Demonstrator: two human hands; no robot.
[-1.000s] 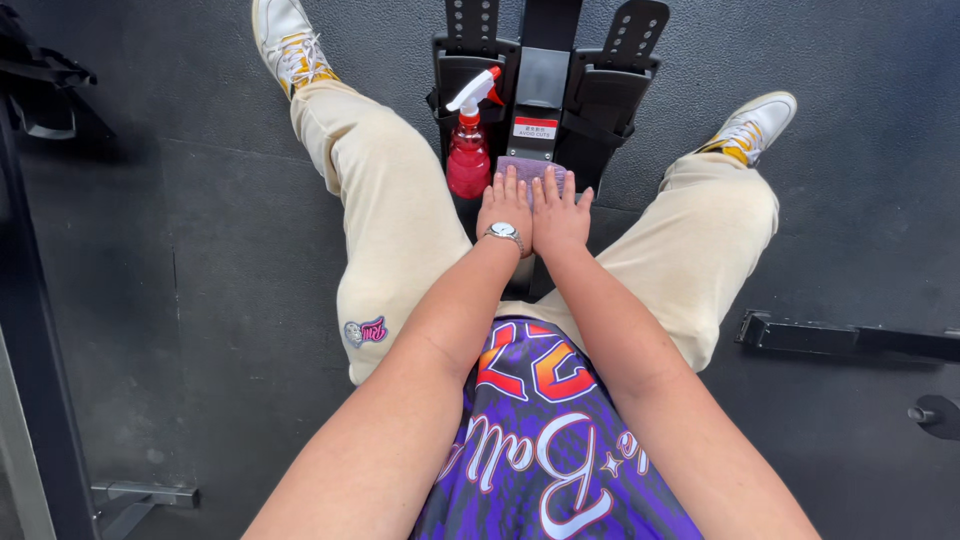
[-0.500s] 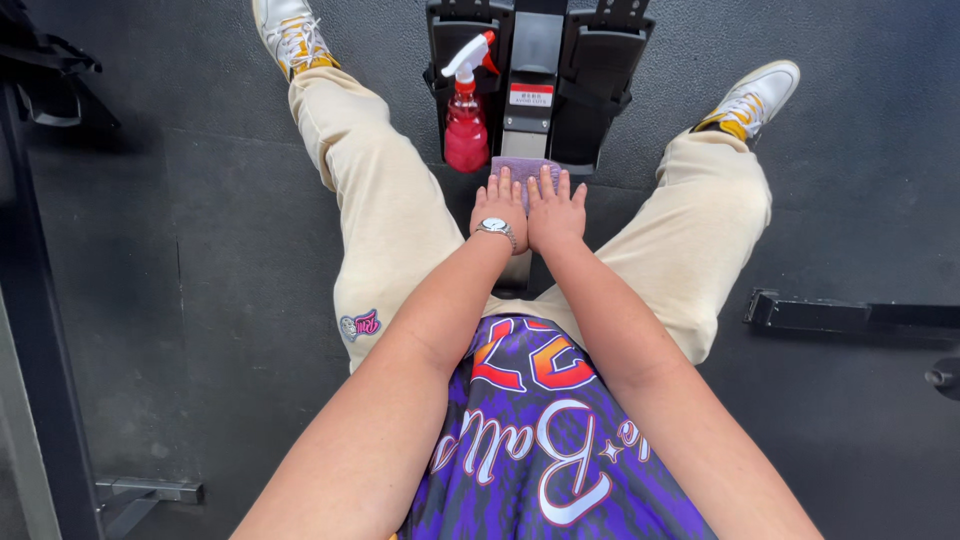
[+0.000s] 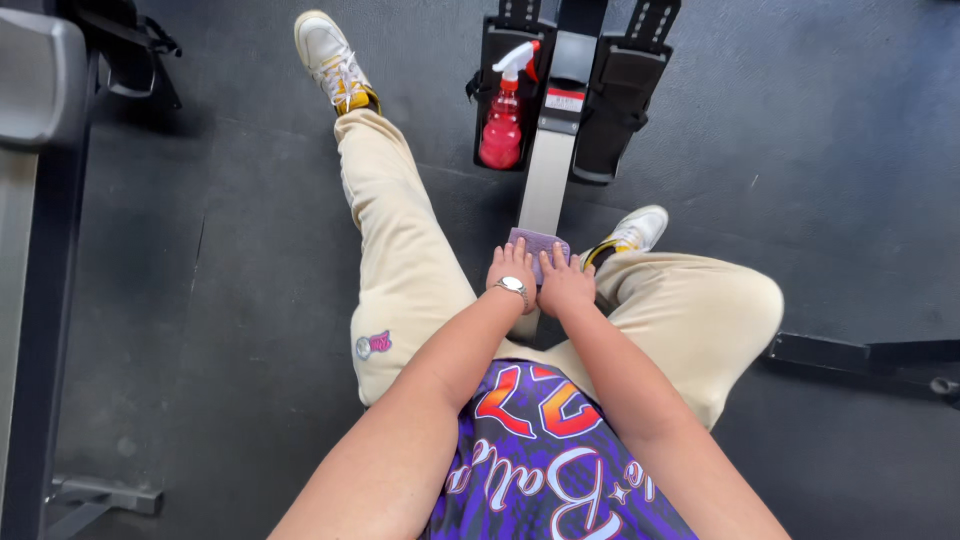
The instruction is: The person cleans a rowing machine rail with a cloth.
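I sit astride a rowing machine's grey rail (image 3: 548, 175). Both hands lie side by side, palms down, on a small purple cloth (image 3: 541, 242) pressed onto the rail. My left hand (image 3: 511, 272), with a wristwatch, covers the cloth's left half. My right hand (image 3: 565, 283) covers its right half. Only the cloth's far edge shows beyond my fingertips. A red spray bottle (image 3: 501, 128) with a white trigger stands in the left footrest (image 3: 488, 60), well ahead of my hands.
The right footrest (image 3: 618, 110) with its strap flanks the rail. My left leg stretches out to a white-and-yellow shoe (image 3: 331, 55). My right knee is bent, with its shoe (image 3: 630, 232) beside the rail. Black frames stand at the left (image 3: 40, 300) and right (image 3: 860, 355).
Both hands slid the cloth back along the rail, away from the footrests and bottle. My right foot pulled in beside the rail, knee bending. More bare rail shows ahead.
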